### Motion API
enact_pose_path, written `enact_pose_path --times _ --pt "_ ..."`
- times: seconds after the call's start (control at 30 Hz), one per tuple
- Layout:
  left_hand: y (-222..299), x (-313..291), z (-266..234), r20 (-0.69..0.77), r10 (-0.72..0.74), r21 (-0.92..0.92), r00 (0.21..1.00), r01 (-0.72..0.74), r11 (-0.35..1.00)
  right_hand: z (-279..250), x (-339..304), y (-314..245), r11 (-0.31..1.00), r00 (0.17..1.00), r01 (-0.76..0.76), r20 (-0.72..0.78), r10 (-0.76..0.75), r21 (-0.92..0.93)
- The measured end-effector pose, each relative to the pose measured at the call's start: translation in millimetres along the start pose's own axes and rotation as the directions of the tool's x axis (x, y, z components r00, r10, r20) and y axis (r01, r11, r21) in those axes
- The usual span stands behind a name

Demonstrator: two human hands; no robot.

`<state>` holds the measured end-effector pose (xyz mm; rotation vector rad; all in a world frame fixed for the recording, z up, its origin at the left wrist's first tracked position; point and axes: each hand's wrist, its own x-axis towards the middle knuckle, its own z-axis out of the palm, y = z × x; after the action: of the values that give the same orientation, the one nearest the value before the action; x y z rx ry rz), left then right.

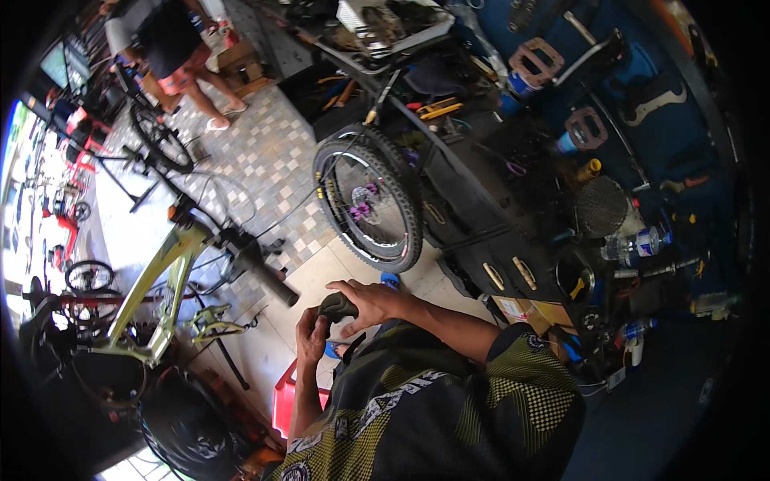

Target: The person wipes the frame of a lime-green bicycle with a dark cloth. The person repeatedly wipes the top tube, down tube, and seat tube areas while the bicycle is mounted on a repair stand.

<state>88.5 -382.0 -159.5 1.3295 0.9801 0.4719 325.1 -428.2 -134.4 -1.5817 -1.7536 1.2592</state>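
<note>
A crumpled dark olive bundle, which looks like a rag (338, 307), is held between my two hands in front of my body. My left hand (310, 332) grips its near left side with bent fingers. From the right, my right hand (370, 305) curls around it, thumb and fingers on its edge. Just ahead of the hands is the handlebar grip (275, 284) of a bicycle. A pale green bike frame (156, 276) is at the left. Beyond my hands, knobby-tyred bicycle wheels (369, 204) with purple hub parts stand side by side.
A dark workbench (457, 172) runs along the right, with pliers, pedals (537, 62), bottles (638, 244) and other tools on and around it. A red stool (285, 401) is by my left arm. Another person (164, 48) bends near a bicycle at the far left.
</note>
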Motion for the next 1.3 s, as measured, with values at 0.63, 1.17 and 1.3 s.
enact_pose_path --times 0.63,1.17,1.3 --pt "-82.9 -273.9 -258.8 -0.845 0.197 0.316 0.498 0.167 0.934 288.7 125.4 -238.5 0.773 0.778 0.597 0.387 -0.495 -0.212" --pt "-107.4 -266.7 -440.7 -0.932 0.198 0.303 0.304 0.349 0.887 381.9 327.0 -307.6 0.878 0.589 -0.184 0.765 -0.261 0.441" --pt "-94.6 -244.4 -482.1 -0.933 0.132 0.262 0.335 0.380 0.887 392.1 384.3 -331.2 0.731 0.585 -0.336 0.740 -0.332 0.594"
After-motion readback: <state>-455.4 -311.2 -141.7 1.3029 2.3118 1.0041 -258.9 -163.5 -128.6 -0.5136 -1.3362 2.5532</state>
